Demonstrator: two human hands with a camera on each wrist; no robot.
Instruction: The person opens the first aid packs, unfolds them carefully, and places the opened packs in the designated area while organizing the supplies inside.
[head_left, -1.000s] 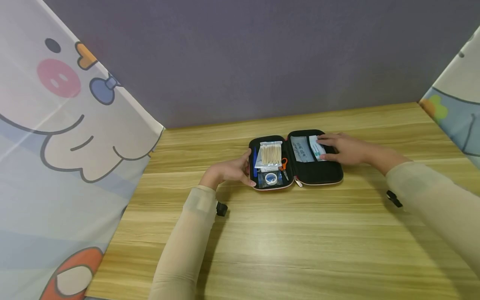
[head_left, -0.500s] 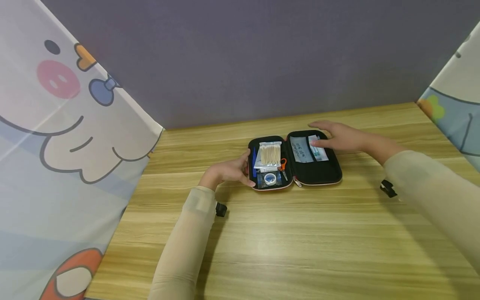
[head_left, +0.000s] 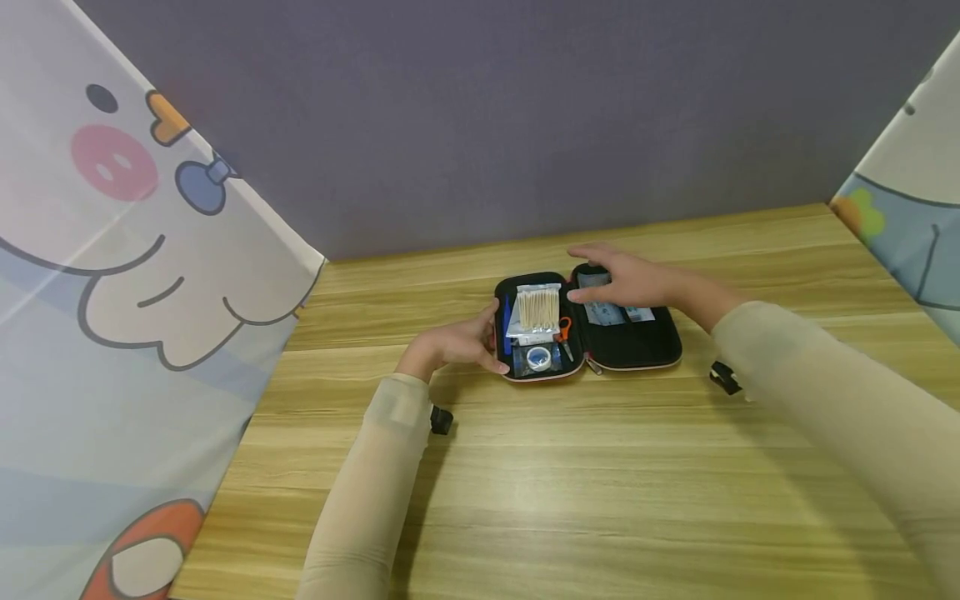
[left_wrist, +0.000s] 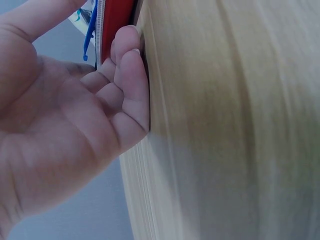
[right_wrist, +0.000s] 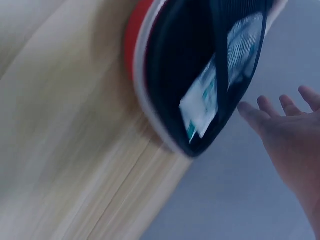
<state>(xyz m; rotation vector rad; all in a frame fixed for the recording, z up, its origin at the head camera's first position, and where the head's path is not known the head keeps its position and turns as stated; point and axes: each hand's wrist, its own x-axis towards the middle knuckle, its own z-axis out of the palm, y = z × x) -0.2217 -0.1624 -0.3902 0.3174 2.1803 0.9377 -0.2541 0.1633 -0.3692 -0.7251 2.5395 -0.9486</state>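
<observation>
A zippered first-aid case [head_left: 633, 348] lies spread flat on the table, black inside with a red outer shell. My left hand [head_left: 459, 343] holds its left edge, thumb at the front corner and curled fingers against the red side [left_wrist: 116, 30]. The left half carries a bag of cotton swabs [head_left: 538, 310], orange-handled scissors [head_left: 565, 330], a roll of tape [head_left: 538, 358] and a slim blue tool [head_left: 507, 323]. Over the right half hovers my right hand [head_left: 633, 279], fingers spread, holding nothing. It partly hides the flat packets [head_left: 641, 314] under the strap; a white-and-green packet [right_wrist: 200, 107] shows in the right wrist view.
The wooden table [head_left: 540, 483] extends in front of the case and to both sides. Behind it rises a grey wall [head_left: 525, 125]. Cartoon-printed cloths hang at the left [head_left: 150, 333] and right [head_left: 907, 217].
My right hand has left the packets in the right half and moved left, toward the case's hinge, with its fingers spreading. The left hand has stayed at the left edge.
</observation>
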